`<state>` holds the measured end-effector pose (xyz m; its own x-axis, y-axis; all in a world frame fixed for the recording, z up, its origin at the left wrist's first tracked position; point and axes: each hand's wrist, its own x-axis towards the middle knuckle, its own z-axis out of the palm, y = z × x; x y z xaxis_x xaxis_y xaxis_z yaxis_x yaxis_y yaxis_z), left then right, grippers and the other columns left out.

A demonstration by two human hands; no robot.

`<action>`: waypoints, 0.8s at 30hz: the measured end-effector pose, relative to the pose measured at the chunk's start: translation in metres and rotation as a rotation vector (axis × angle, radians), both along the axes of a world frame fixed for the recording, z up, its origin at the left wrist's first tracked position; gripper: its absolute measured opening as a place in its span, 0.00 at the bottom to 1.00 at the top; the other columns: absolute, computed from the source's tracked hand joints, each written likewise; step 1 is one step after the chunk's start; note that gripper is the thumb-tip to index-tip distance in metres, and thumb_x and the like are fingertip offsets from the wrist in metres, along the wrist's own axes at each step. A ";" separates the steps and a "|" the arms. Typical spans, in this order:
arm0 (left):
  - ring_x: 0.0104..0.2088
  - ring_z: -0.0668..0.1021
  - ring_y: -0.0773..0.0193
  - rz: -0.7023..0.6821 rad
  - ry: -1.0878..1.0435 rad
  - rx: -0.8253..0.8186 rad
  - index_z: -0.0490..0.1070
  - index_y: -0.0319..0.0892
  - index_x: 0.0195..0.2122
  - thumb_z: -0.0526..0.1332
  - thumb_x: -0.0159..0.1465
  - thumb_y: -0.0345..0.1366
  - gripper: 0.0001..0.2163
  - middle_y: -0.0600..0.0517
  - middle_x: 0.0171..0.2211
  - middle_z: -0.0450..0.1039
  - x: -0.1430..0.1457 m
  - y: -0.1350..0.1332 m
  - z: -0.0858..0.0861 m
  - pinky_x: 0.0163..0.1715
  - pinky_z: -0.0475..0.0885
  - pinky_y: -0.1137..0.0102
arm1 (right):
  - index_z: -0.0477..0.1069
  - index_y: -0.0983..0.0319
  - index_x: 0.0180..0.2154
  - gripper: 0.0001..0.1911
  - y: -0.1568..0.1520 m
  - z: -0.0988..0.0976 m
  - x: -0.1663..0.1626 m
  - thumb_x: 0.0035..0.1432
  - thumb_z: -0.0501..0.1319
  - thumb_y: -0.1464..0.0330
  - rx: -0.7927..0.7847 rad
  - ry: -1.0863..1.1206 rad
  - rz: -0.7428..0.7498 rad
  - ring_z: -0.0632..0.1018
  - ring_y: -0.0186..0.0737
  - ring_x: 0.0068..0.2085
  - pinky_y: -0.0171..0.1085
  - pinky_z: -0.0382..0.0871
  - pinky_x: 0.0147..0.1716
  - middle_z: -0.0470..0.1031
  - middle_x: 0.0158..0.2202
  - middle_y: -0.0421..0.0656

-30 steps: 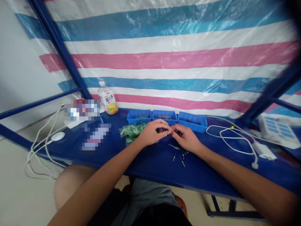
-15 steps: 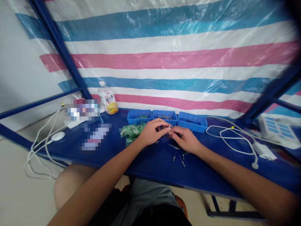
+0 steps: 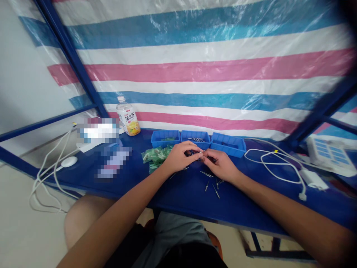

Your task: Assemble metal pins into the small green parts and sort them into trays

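My left hand (image 3: 180, 155) and my right hand (image 3: 221, 166) meet over the blue table, fingertips pinched together around a small metal piece, which looks like a blind rivet (image 3: 200, 152). Most of that piece is hidden by the fingers. Several loose blind rivets (image 3: 216, 191), thin silver pins with a small collar, lie scattered below and between the hands. Beside my left hand is a heap of small green clear bags (image 3: 157, 156). Just behind the hands stands a blue middle bin (image 3: 205, 144) with silver pins in it.
A blue left bin (image 3: 164, 143) and a blue right bin (image 3: 230, 149) flank the middle one. A drink bottle (image 3: 128, 117) stands at the back left. White cable (image 3: 272, 167) with an adapter (image 3: 314, 179) lies at right. More white cables (image 3: 41, 186) hang off the left edge.
Both hands stay in the same place, with only slight finger movement around the small metal piece. The loose rivets, bags and bins have not moved.
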<state>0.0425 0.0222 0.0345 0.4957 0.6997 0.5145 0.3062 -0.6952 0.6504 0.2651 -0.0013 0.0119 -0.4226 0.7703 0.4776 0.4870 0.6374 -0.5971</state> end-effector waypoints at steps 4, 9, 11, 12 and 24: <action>0.45 0.81 0.60 -0.034 -0.003 0.012 0.84 0.48 0.44 0.68 0.67 0.39 0.07 0.48 0.46 0.80 -0.001 0.000 0.000 0.48 0.76 0.65 | 0.78 0.58 0.40 0.11 0.001 -0.001 0.001 0.71 0.59 0.62 -0.033 0.029 -0.030 0.78 0.41 0.35 0.39 0.69 0.36 0.80 0.36 0.42; 0.45 0.81 0.60 -0.020 0.008 0.012 0.84 0.48 0.44 0.67 0.68 0.39 0.07 0.48 0.46 0.80 -0.001 0.001 0.000 0.48 0.76 0.64 | 0.79 0.57 0.44 0.10 0.002 -0.002 0.002 0.71 0.60 0.62 -0.038 0.044 -0.052 0.79 0.42 0.36 0.39 0.70 0.36 0.81 0.38 0.42; 0.44 0.81 0.60 0.007 0.012 0.007 0.84 0.47 0.44 0.67 0.69 0.40 0.08 0.48 0.46 0.80 -0.001 0.000 0.000 0.47 0.76 0.65 | 0.78 0.57 0.42 0.12 0.002 -0.001 0.001 0.72 0.59 0.60 -0.040 0.041 -0.051 0.78 0.41 0.34 0.39 0.69 0.35 0.80 0.36 0.42; 0.43 0.81 0.61 0.021 0.014 0.001 0.84 0.46 0.44 0.66 0.69 0.41 0.08 0.48 0.46 0.81 0.000 0.000 -0.001 0.45 0.76 0.66 | 0.78 0.58 0.40 0.13 0.001 0.000 0.001 0.72 0.58 0.59 -0.042 0.039 -0.046 0.78 0.41 0.34 0.39 0.69 0.36 0.80 0.34 0.42; 0.40 0.81 0.63 0.001 -0.012 -0.035 0.83 0.45 0.44 0.66 0.68 0.41 0.08 0.48 0.46 0.80 -0.001 0.002 -0.003 0.40 0.76 0.68 | 0.76 0.58 0.35 0.18 0.002 -0.001 0.000 0.74 0.55 0.57 -0.027 0.004 0.019 0.79 0.43 0.36 0.41 0.71 0.40 0.80 0.34 0.43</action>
<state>0.0412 0.0244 0.0311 0.4887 0.7176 0.4961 0.2986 -0.6719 0.6778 0.2649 0.0004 0.0109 -0.4352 0.7749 0.4584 0.4729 0.6300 -0.6160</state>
